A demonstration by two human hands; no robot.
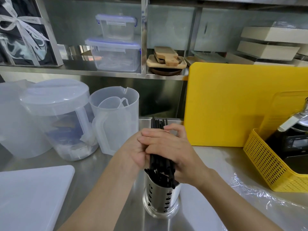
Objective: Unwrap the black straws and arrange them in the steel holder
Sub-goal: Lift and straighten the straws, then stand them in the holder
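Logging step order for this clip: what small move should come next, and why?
Probably ease both hands apart so the black straws drop fully. The left hand and right hand clasp the bundle, whose lower ends already sit inside the steel holder.

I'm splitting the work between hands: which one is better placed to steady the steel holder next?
Probably the left hand: it only cups the black straws from the side, while the right hand wraps over the bundle, its grip carrying them into the steel holder.

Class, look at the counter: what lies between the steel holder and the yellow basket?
In the head view, crumpled clear plastic wrap lies on the steel counter between the steel holder and the yellow basket.
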